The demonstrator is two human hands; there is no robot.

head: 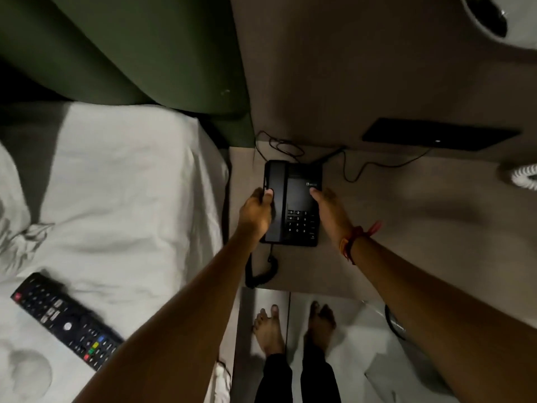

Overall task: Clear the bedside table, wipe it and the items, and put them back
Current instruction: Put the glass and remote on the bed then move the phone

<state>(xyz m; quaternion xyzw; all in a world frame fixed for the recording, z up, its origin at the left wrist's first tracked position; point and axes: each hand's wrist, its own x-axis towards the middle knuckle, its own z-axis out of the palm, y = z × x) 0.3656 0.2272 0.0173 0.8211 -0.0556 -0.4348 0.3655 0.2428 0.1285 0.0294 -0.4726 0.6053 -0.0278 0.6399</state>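
Dim lighting is noted throughout; a brown bedside table point(406, 222) fills the centre and right of the frame, backed by a wall panel of similar colour. A black desk telephone point(292, 203) is seen at the centre of the frame, on the left part of the tabletop, handset seated in its cradle on the left side. Its coiled cord point(261, 271) hangs over the front table edge, and thin cables point(357, 167) run behind it toward the wall. The left hand point(257, 213) is wrapped around the handset side, thumb on top, fingers curled at the edge. The right hand point(329, 213) is laid against the right side of the telephone, thumb on the top face; its fingers are hidden, so the grip cannot be judged fully. A red thread point(356, 238) is worn at the right wrist. A black remote control point(68, 321) lies on the white bed sheet point(122, 213), lower left. A green headboard point(130, 53) occupies the upper left. 2 bare feet point(293, 327) are visible at bottom centre.
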